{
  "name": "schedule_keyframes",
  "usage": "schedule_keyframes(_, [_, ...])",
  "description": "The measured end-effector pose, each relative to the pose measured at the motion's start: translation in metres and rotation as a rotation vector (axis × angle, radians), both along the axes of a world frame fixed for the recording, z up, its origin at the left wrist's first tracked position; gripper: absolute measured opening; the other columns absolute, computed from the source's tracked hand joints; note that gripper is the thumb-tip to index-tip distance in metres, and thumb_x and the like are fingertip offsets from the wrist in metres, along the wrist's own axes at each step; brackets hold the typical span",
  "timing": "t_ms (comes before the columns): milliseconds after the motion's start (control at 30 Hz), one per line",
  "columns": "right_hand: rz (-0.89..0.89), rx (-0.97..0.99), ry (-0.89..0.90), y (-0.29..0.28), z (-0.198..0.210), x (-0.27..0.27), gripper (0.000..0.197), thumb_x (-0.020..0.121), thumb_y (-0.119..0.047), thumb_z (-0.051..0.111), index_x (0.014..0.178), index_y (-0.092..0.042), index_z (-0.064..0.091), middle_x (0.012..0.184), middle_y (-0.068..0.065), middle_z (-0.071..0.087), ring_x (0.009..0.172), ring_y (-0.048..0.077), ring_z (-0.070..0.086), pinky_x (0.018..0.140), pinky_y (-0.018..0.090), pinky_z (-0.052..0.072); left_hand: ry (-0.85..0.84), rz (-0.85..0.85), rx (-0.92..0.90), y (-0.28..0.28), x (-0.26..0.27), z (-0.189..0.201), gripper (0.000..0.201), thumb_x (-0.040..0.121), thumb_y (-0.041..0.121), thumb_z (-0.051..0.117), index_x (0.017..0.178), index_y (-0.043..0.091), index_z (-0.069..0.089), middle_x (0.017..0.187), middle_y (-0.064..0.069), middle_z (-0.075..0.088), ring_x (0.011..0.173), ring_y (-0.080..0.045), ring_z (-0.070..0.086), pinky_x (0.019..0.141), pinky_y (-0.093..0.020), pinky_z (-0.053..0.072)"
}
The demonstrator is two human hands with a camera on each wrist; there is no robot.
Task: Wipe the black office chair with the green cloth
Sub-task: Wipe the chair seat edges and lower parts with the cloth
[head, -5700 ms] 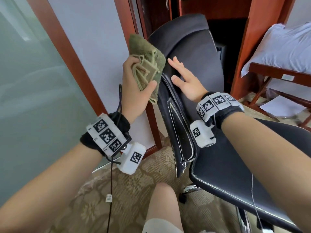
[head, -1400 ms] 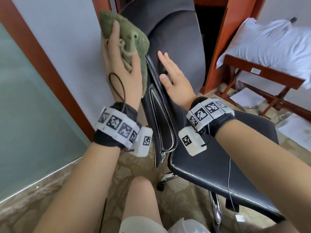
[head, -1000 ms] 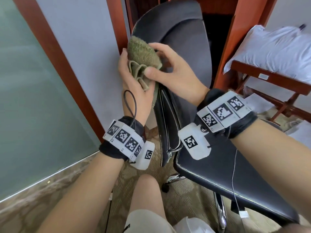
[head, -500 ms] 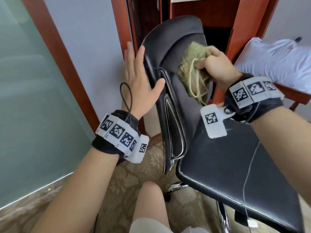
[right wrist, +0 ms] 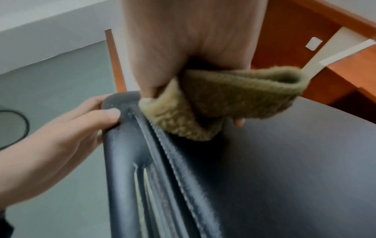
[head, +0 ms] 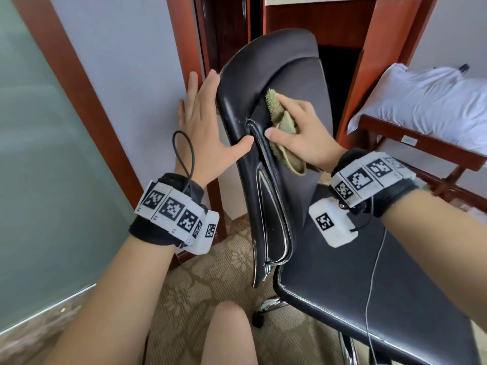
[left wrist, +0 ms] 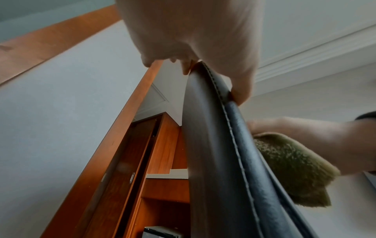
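At the backrest edge (head: 232, 119), flat left hand (head: 203, 122) braces; right hand (head: 303, 133) grips green cloth (head: 284, 125).

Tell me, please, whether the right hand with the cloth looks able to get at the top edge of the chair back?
Probably yes: the right hand presses the cloth on the chair back, with bare leather above it.

We see the head view evenly lit by soft daylight, with pale sheen on the black office chair (head: 266, 83) and only faint shadows. Straight lines bow toward its edges. Both wrist views are dimmer, grainier and strongly warped; the palms closest to the lens are blurred, and the green cloth (right wrist: 219, 103) looks smeared, perhaps by motion.
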State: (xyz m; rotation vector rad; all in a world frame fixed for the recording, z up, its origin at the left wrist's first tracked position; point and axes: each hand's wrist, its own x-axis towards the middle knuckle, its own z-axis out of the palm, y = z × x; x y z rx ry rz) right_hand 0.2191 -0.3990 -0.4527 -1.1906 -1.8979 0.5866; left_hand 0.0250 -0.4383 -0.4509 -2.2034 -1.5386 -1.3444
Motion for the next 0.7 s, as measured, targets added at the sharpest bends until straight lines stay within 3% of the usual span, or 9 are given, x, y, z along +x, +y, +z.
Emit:
schedule_keyframes(133, [-0.164, 0.281, -0.066, 0.011, 0.023, -0.001, 0.041, 0.087, -0.008, 0.055, 0.126, -0.019, 0.056, 0.123, 0.01, 0.049, 0.119, 0.017, 0.045, 0.09, 0.003, 0.021, 0.018, -0.029, 0.003, -0.002, -0.001, 0.002, 0.095, 0.073, 0.037, 0.075, 0.147, 0.006, 0.022, 0.152, 0.003, 0.016, 0.145, -0.028, 0.006, 0.115, -0.054, 0.015])
schedule_keyframes(267, [-0.173, 0.193, -0.189, 0.031, 0.048, -0.01, 0.038, 0.085, -0.007, 0.044, 0.113, -0.024, 0.065, 0.106, 0.002, 0.051, 0.103, 0.013, 0.049, 0.09, 0.013, 0.031, 0.012, -0.049, 0.012, -0.007, -0.004, 0.001, 0.097, 0.071, 0.036, 0.077, 0.146, 0.005, 0.023, 0.139, 0.014, 0.008, 0.145, -0.029, 0.009, 0.114, -0.054, 0.02])
schedule_keyframes(333, [-0.13, 0.184, -0.25, 0.032, 0.049, -0.009, 0.038, 0.085, -0.006, 0.043, 0.112, -0.019, 0.066, 0.105, -0.001, 0.048, 0.106, 0.017, 0.051, 0.095, 0.018, 0.035, 0.014, -0.051, -0.004, -0.009, -0.005, 0.001, 0.099, 0.071, 0.034, 0.079, 0.147, 0.004, 0.022, 0.138, 0.017, 0.004, 0.145, -0.029, 0.009, 0.115, -0.052, 0.019])
schedule_keyframes(367, [-0.105, 0.195, -0.26, 0.03, 0.046, -0.007, 0.035, 0.088, -0.006, 0.044, 0.114, -0.013, 0.065, 0.107, -0.002, 0.044, 0.109, 0.019, 0.05, 0.095, 0.016, 0.033, 0.015, -0.053, -0.019, -0.009, -0.004, 0.002, 0.1, 0.071, 0.034, 0.079, 0.147, 0.005, 0.021, 0.139, 0.017, 0.003, 0.145, -0.028, 0.008, 0.116, -0.051, 0.018])
schedule_keyframes(433, [-0.02, 0.239, -0.256, 0.02, 0.039, -0.004, 0.032, 0.089, -0.012, 0.044, 0.113, -0.003, 0.063, 0.107, 0.0, 0.039, 0.11, 0.02, 0.049, 0.091, 0.008, 0.029, 0.011, -0.056, -0.042, -0.008, -0.004, 0.002, 0.101, 0.071, 0.034, 0.079, 0.148, 0.007, 0.019, 0.148, 0.01, 0.008, 0.146, -0.026, 0.006, 0.117, -0.046, 0.016])
schedule_keyframes(500, [0.102, 0.293, -0.226, 0.006, 0.03, -0.004, 0.04, 0.085, -0.017, 0.039, 0.111, 0.001, 0.063, 0.108, 0.002, 0.038, 0.106, 0.018, 0.049, 0.093, 0.007, 0.029, 0.001, -0.059, -0.05, -0.007, -0.004, 0.002, 0.101, 0.071, 0.035, 0.079, 0.148, 0.007, 0.019, 0.155, -0.005, 0.012, 0.146, -0.026, 0.007, 0.117, -0.044, 0.017])
schedule_keyframes(600, [0.21, 0.354, -0.237, -0.007, 0.016, -0.003, 0.042, 0.084, -0.011, 0.041, 0.12, -0.002, 0.061, 0.114, 0.003, 0.035, 0.106, 0.012, 0.045, 0.097, 0.004, 0.026, 0.004, -0.059, -0.022, -0.005, -0.006, 0.0, 0.1, 0.07, 0.038, 0.078, 0.147, 0.006, 0.022, 0.153, -0.005, 0.015, 0.145, -0.028, 0.01, 0.116, -0.043, 0.02])
schedule_keyframes(700, [0.126, 0.393, -0.101, -0.003, 0.012, 0.005, 0.04, 0.082, -0.014, 0.055, 0.122, -0.012, 0.06, 0.114, 0.008, 0.044, 0.108, 0.006, 0.042, 0.101, 0.005, 0.024, 0.002, -0.052, -0.014, -0.005, -0.005, 0.0, 0.1, 0.069, 0.041, 0.076, 0.147, 0.009, 0.022, 0.156, -0.011, 0.015, 0.145, -0.025, 0.01, 0.116, -0.039, 0.02])
